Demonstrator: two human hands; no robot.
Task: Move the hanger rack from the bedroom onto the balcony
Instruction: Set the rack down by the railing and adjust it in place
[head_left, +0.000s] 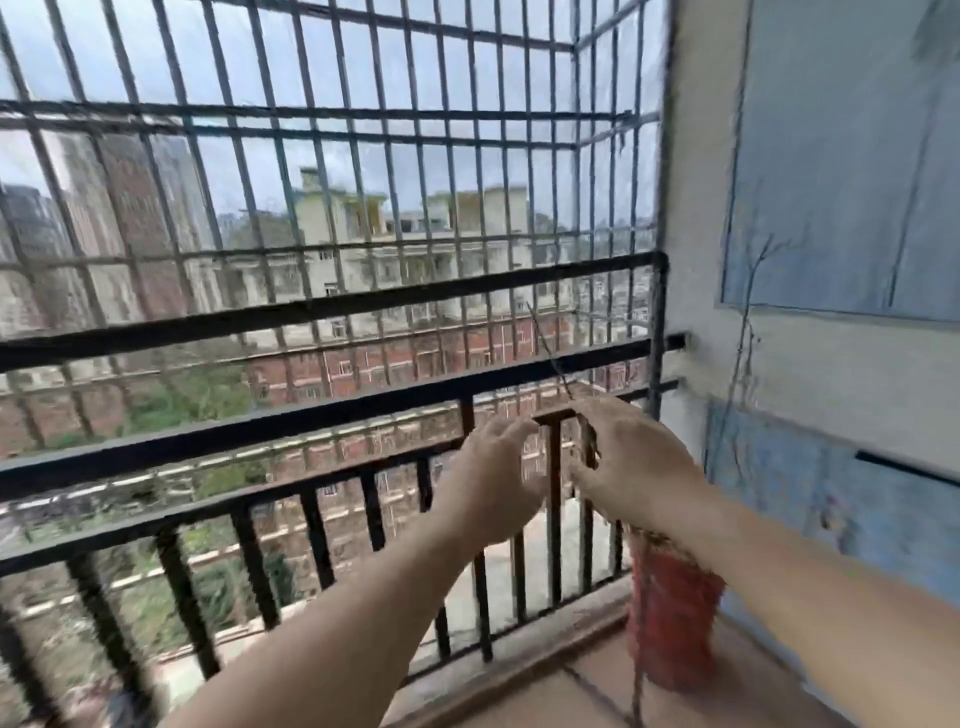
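No hanger rack is in view. I am on the balcony with both arms stretched toward the black metal railing (322, 415). My left hand (498, 478) hovers just in front of the railing's bars with its fingers spread and nothing in it. My right hand (636, 462) is beside it, fingers curled around a thin dry stem (545, 343). The stem rises past the railing and runs down toward a red pot (675, 618). The frame is blurred, so the exact grip is hard to read.
A barred security grille (311, 182) closes the balcony beyond the railing, with buildings outside. The red pot stands on the tiled floor (571, 696) in the right corner against a pale wall (831, 364) with blue panels.
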